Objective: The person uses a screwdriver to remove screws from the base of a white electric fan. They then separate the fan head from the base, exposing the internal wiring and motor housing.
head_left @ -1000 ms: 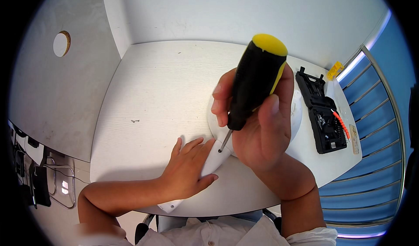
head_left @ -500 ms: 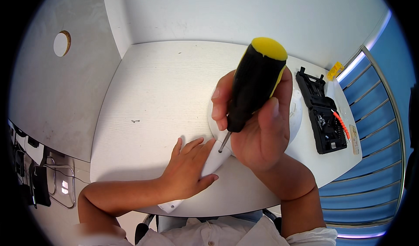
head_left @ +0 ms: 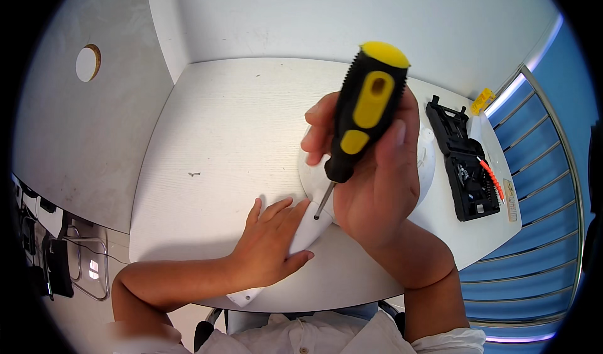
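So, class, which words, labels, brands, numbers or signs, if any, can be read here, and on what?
None can be read clearly enough to quote.
Yellow object: marks too small to read.
Tan strip: dark marks, too small and blurred to read.
Screwdriver: no lettering visible.

White table [head_left: 220,115], small metal bit [head_left: 195,174] lying on its left part. Right side: open black case [head_left: 463,147] with small parts [head_left: 465,175] in it, orange shaft [head_left: 491,179] lying across. Yellow item [head_left: 482,101] near back right corner, beige strip [head_left: 512,202] by right edge. Metal railing [head_left: 578,216] just beyond. White wall [head_left: 314,15] at back. Grey panel [head_left: 88,134] on left, round hole [head_left: 88,64] through it. Black chair [head_left: 58,269], tube frame, lower left.
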